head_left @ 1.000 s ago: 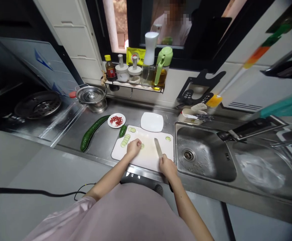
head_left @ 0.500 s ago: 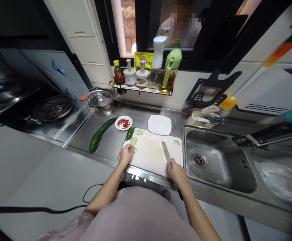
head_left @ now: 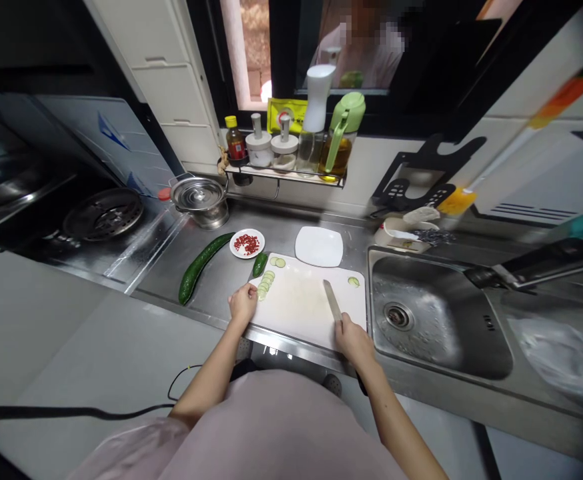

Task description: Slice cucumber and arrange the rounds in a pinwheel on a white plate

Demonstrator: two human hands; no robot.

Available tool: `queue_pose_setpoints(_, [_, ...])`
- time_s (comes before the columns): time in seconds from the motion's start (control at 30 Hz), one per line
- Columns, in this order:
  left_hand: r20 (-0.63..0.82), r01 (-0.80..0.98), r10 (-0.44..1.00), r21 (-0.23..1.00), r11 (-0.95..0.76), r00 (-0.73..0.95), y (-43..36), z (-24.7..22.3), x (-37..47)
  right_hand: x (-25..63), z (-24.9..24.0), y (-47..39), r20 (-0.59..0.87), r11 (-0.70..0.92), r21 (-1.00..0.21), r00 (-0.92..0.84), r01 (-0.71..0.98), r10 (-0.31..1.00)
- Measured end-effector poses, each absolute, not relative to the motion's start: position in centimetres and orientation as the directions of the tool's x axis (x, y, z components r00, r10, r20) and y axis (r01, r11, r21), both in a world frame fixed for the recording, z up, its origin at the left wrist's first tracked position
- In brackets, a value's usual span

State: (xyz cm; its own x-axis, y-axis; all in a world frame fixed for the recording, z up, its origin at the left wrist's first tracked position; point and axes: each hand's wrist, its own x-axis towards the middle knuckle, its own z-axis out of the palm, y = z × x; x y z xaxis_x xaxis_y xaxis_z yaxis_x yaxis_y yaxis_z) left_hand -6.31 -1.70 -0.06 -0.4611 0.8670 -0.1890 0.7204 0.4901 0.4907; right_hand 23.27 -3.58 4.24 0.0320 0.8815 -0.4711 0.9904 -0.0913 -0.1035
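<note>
My right hand is wrapped round the handle of a knife, whose blade lies low over the right half of the white cutting board. At the board's left edge is my left hand, its fingers curled together; what they hold, if anything, is too small to tell. Just right of these fingers, several cucumber slices overlap in a row. Two more slices lie at the top left corner, and a small piece at the top right. A short cucumber piece touches the board's upper left edge.
A long cucumber and a plate of red bits are left of the board. Behind it sits a white plate. The sink is on the right, a steel pot back left, and a condiment shelf above the counter.
My left hand has moved left, off the slices to the board's edge. The lowest slice has shifted left and now lines up with the row. My right hand and the knife have barely moved.
</note>
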Motion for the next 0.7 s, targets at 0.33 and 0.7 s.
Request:
queue_pose_setpoints(0.33, [-0.086, 0.727, 0.883, 0.534, 0.432, -0.461, -0.8, 0.0, -4.5, 23.2, 4.6, -3.7, -0.459, -0.091, -0.113, 0.029, 0.989, 0.888])
queue_pose_setpoints(0.7, [-0.021, 0.810, 0.957, 0.528, 0.256, -0.288, 5.5, 0.3, -1.3, 23.1, 4.9, -3.7, -0.484, -0.124, -0.128, 0.047, 0.984, 0.874])
